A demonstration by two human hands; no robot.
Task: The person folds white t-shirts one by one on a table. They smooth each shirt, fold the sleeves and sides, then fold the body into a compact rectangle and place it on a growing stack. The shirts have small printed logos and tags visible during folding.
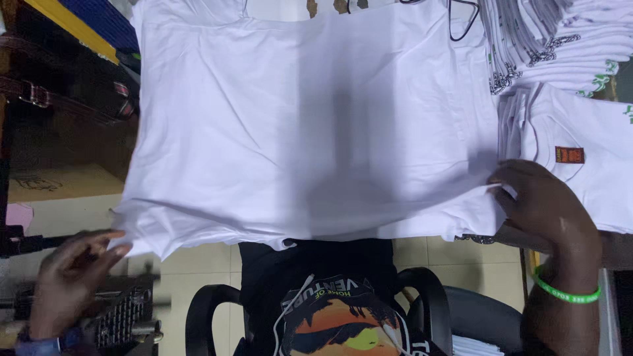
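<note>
Nearest, at the bottom of the view, the person's own black T-shirt (330, 310) with an orange and yellow graphic shows above a black chair (422, 296) with curved armrests, with a thin white cord (293, 304) running down the chest. Beige floor tiles (198, 267) lie beneath. The left hand (69, 277) sits low on the left, its fingers bent and closing on the lower left corner of the white T-shirt (290, 125); the pinch is blurred, so the grip looks light, at the very edge of the cloth. A blue band is at that wrist, and a dark metal grid-like object (125, 316) lies just beside it. The right hand (544, 207), wearing a green wristband (567, 290), is closed on the shirt's lower right edge, thumb and fingers gathering the fabric into small folds.

Between the two hands the white T-shirt is spread wide and nearly flat, plain side up, its near hem hanging over the table edge towards the person. A soft grey shadow falls down its middle.

Further right, a folded white shirt with a small orange patch (569, 154) lies just beside the spread one. Beyond it, at the top right, a stack of folded white printed shirts (560, 46) fans out. A black hanger hook (461, 20) rests at the far edge. On the left, a brown cardboard box (59, 181) and dark belts (66, 99) sit in shadow
</note>
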